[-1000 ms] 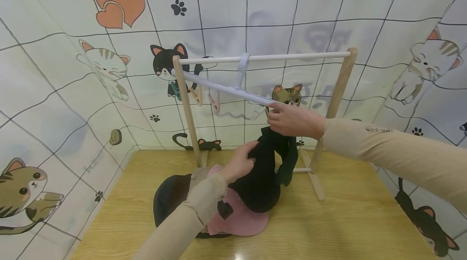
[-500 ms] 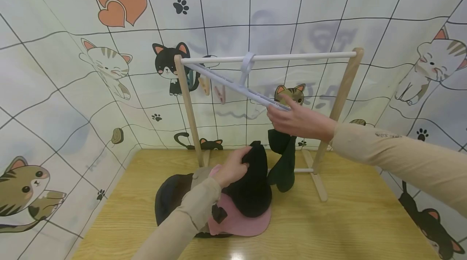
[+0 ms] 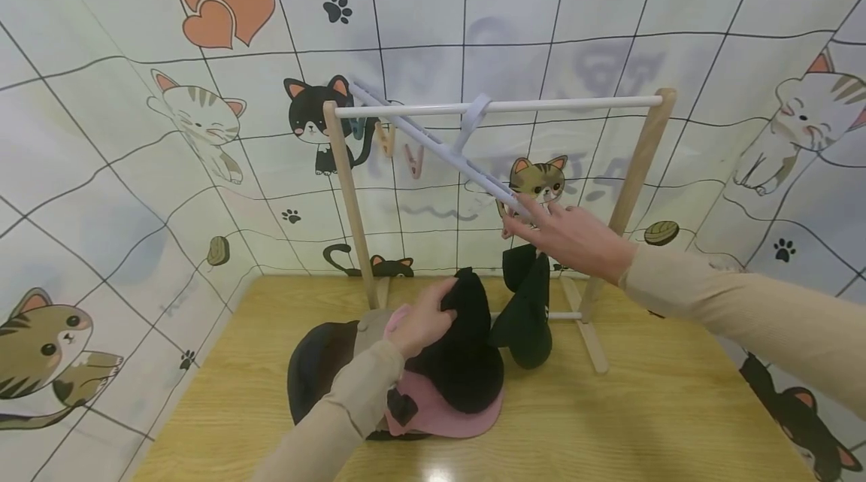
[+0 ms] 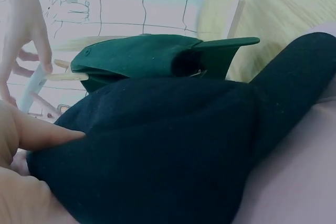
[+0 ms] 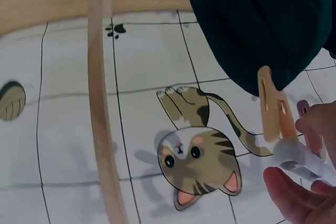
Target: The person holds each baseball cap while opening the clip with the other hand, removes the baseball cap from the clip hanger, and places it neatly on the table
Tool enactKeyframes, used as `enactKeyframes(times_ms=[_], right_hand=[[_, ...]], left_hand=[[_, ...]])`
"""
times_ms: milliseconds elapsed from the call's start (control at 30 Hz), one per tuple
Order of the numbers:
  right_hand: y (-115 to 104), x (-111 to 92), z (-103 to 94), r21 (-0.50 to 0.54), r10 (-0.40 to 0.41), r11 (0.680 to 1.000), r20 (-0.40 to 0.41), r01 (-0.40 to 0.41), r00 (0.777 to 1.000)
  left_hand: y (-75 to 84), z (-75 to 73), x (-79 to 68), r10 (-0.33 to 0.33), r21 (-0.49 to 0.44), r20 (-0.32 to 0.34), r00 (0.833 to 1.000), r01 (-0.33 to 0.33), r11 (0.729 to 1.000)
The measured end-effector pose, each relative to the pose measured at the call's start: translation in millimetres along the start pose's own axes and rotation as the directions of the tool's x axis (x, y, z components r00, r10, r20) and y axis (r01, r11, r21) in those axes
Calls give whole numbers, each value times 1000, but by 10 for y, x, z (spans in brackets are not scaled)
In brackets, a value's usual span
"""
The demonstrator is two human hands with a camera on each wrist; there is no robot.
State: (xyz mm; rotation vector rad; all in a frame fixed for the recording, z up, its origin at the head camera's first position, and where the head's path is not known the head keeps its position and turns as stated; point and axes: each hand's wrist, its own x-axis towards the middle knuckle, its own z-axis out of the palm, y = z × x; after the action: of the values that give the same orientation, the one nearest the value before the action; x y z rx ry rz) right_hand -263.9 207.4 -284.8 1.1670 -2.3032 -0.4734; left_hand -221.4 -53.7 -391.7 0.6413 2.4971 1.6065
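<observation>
A white clip hanger (image 3: 443, 151) hooks over the rack's top rod and slopes down to the right. At its low end my right hand (image 3: 575, 234) has its fingers loosely spread, fingertips right at the hanger. A dark green cap (image 3: 531, 316) hangs beneath that end from a beige clothespin (image 5: 270, 108). Over the table, my left hand (image 3: 426, 320) pinches the crown edge of a black cap (image 3: 467, 362), its index finger lying along the cloth in the left wrist view. The black cap overlaps a pink cap (image 3: 446, 410).
A rack with wooden posts (image 3: 352, 219) and a white rod (image 3: 575, 104) stands on the wooden table (image 3: 643, 407). More caps, one dark blue (image 3: 307, 365), lie at the left hand. Several small clothespins (image 3: 414, 161) hang from the hanger's left part. Cat-print cloth walls surround the table.
The hanger's right end has dropped and its left end risen above the rod. My right hand's fingers have spread. The left hand has drawn the black cap leftward, away from the green cap.
</observation>
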Motion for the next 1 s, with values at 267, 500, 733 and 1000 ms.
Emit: enactKeyframes(times_ms=[267, 500, 733, 1000], right_hand=[[-78, -122, 74, 436, 350, 811, 172, -390, 921], [-136, -168, 112, 628, 448, 616, 218, -476, 867], [-168, -226, 115, 755, 509, 453, 216, -473, 833], [-243, -261, 28, 822, 585, 226, 314, -522, 748]], left_hand=[[-126, 55, -99, -63, -20, -58, 996, 62, 998], [-245, 45, -207, -167, -28, -86, 982, 166, 986], [-291, -52, -277, -188, 28, -59, 980, 190, 981], [-337, -92, -301, -177, 89, -73, 982, 183, 979]])
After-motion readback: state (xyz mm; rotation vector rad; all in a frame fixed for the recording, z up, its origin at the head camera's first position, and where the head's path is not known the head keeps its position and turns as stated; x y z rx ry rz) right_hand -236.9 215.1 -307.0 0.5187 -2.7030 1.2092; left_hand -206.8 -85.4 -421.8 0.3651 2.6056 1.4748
